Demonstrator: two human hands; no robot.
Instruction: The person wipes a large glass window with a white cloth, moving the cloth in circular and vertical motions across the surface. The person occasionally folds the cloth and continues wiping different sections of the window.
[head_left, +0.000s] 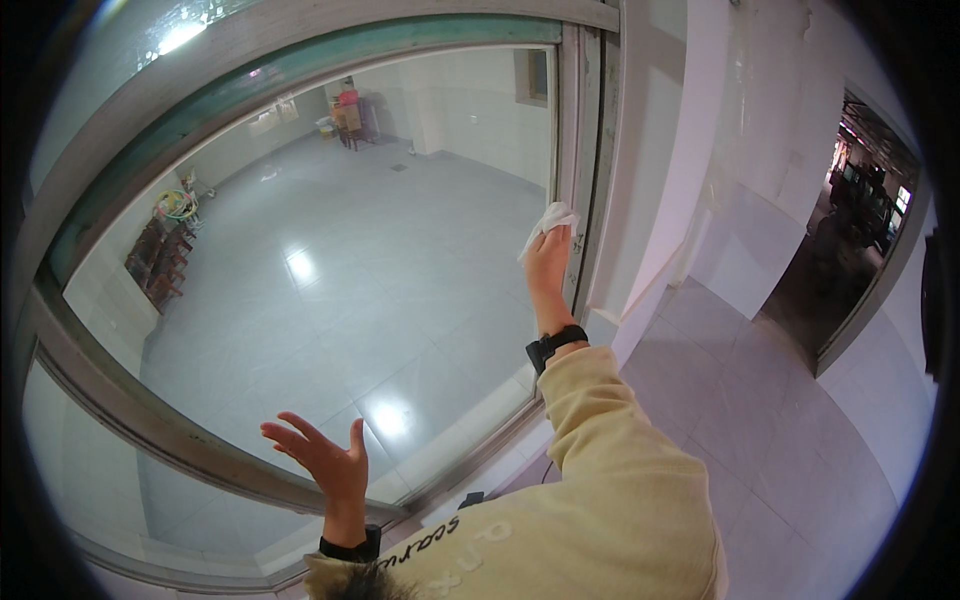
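A large glass window pane (360, 247) in a metal frame stands before me. My right hand (549, 259) grips a crumpled white cloth (559, 216) against the right edge of the pane, by the upright of the window frame (577, 142). Lower left, my left hand (326, 454) is raised with its fingers spread and nothing in it, in front of the pane near the frame's lower rail; whether it touches the glass I cannot tell. Both wrists wear black bands, and my sleeves are pale yellow.
Beyond the glass lies a tiled room with stacked chairs (159, 262), coloured hoops (176, 204) and a cardboard box (347, 117) on a chair. To my right are a wall, a tiled floor (750, 420) and an open doorway (840, 247). A small black object (471, 500) lies below the window.
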